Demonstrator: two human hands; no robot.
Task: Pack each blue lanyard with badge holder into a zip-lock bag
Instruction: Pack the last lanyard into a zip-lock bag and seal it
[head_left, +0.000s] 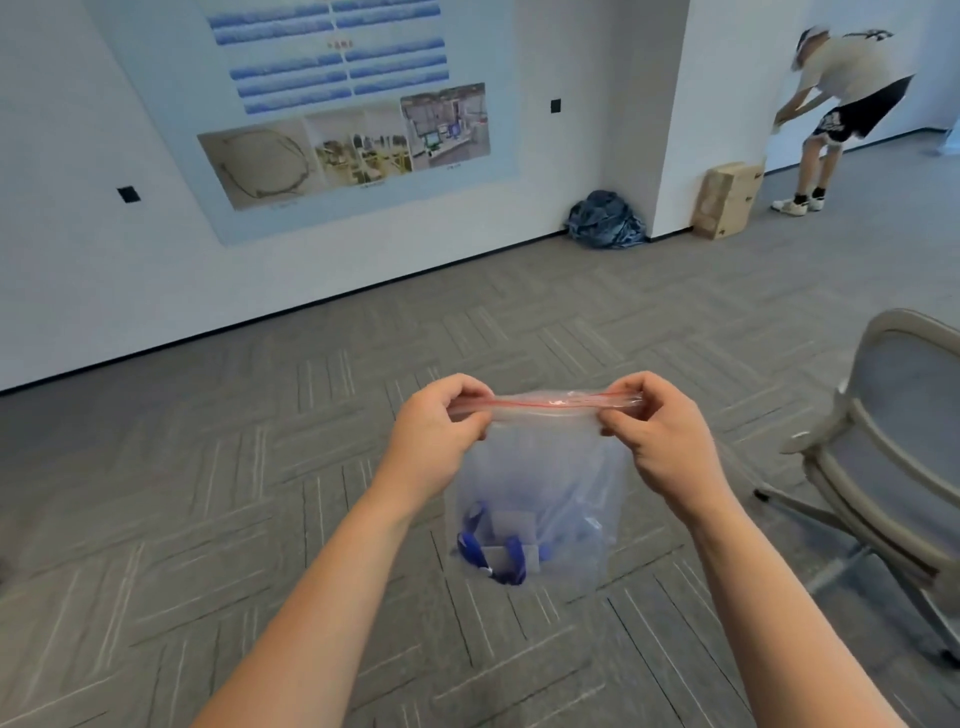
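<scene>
A clear zip-lock bag (540, 467) hangs in the air in front of the body, held by its top edge above the grey carpeted floor (208, 493). The left hand (441, 421) has its grip clamped on the bag's top left corner, fingers curled over the far side and thumb on the near side. The right hand (660, 431) pinches the top right corner in the same way. The red seal strip (545, 401) runs taut and nearly level between them; whether it is pressed closed cannot be told. Inside, a blue lanyard (511, 564) lies bunched at the bottom left of the bag, with a clear badge holder (511, 525) among its loops. A pale mesh chair (893, 441) stands to the right. On the far wall hangs a poster (337, 119); at the wall's foot lie a heap of blue cloth (605, 221) and a cardboard box (727, 200), and beyond them another person (841, 83) bends forward
</scene>
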